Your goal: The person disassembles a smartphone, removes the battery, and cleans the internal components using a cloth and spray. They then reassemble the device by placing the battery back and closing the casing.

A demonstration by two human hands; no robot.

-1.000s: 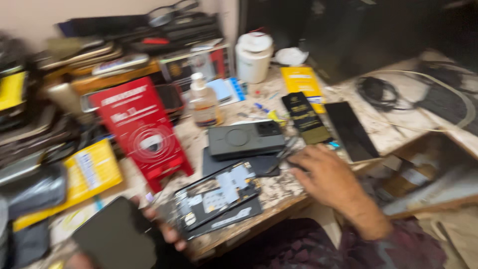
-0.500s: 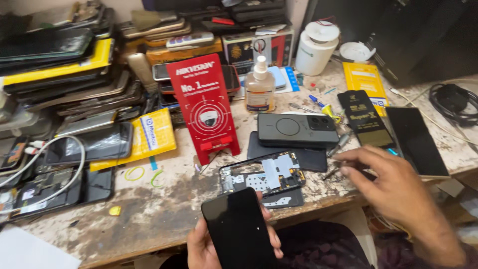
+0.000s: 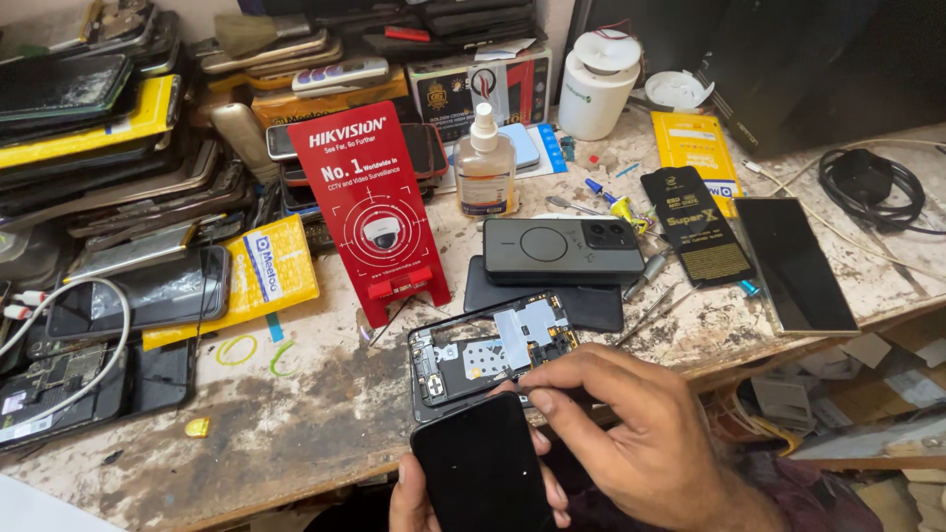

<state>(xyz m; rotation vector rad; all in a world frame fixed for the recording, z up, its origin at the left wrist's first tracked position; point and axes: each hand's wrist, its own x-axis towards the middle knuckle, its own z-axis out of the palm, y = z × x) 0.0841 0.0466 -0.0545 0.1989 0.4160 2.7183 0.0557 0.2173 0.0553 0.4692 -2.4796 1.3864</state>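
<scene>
Plainly, the stained tabletop (image 3: 296, 414) is crowded, so the work wants slow, small moves near its front edge. An opened phone body (image 3: 493, 357) lies there with its boards bare, just behind the dark phone panel (image 3: 483, 475) that the left hand (image 3: 419, 498) cradles from beneath, fingers curled round its edges. The right hand (image 3: 641, 438) is closed in a pinch on a thin dark tool (image 3: 554, 397), tip near the open body; best kept low and steady, clear of the exposed parts.

Black phone (image 3: 481, 463), red stand (image 3: 369, 212), yellow packet (image 3: 698, 148)
</scene>
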